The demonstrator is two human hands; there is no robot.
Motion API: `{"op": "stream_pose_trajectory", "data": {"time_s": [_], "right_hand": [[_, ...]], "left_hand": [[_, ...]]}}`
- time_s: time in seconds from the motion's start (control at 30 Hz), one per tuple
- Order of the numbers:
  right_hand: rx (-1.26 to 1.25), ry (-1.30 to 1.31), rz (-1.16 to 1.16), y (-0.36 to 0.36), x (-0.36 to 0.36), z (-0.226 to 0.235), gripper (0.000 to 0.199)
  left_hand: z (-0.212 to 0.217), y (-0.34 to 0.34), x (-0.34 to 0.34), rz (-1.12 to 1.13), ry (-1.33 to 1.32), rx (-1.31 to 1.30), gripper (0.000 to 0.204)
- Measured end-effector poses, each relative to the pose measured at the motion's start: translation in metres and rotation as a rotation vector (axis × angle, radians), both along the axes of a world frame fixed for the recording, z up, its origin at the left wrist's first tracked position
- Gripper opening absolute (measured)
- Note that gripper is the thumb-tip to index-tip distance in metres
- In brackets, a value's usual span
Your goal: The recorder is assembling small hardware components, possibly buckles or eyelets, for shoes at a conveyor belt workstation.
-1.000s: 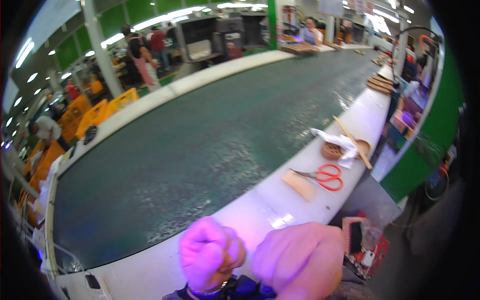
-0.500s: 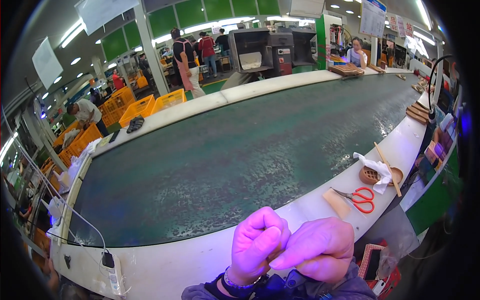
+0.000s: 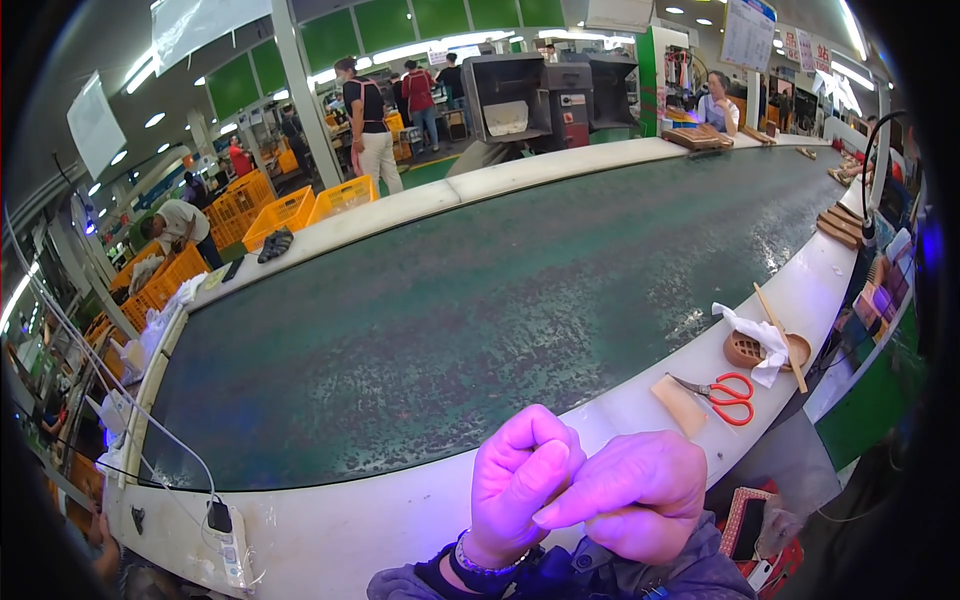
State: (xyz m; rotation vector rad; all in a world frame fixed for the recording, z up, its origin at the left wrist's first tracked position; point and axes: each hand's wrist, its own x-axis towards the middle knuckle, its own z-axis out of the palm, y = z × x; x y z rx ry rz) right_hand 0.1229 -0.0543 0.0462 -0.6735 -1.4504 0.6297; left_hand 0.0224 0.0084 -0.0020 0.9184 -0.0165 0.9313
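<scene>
A printed poster (image 3: 748, 38) hangs upper right. Left hand (image 3: 522, 482) and right hand (image 3: 645, 490) curl close together by the white tabletop (image 3: 350, 525); whether the hands pinch anything cannot be told.

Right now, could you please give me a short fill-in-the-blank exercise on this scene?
The scissors are ____-handled.
Past the left hand and right hand, the scissors lie on the person's ____ side.
The cloth beside the wooden stick is coloured ____.

Missing words: red; right; white.
</scene>
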Motion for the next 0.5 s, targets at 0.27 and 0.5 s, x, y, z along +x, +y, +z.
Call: {"op": "stream_pose_trajectory", "data": {"time_s": [0.27, 0.5], "right_hand": [[0.015, -0.024, -0.029, 0.0027, -0.0022, -0.0014, 0.020], [-0.017, -0.041, -0.010, 0.0018, -0.0022, 0.0024, 0.019]], "left_hand": [[-0.0004, 0.0011, -0.0001, 0.016, 0.012, -0.006, 0.016], [-0.0014, 0.0011, 0.0001, 0.020, 0.006, -0.033, 0.015]]}}
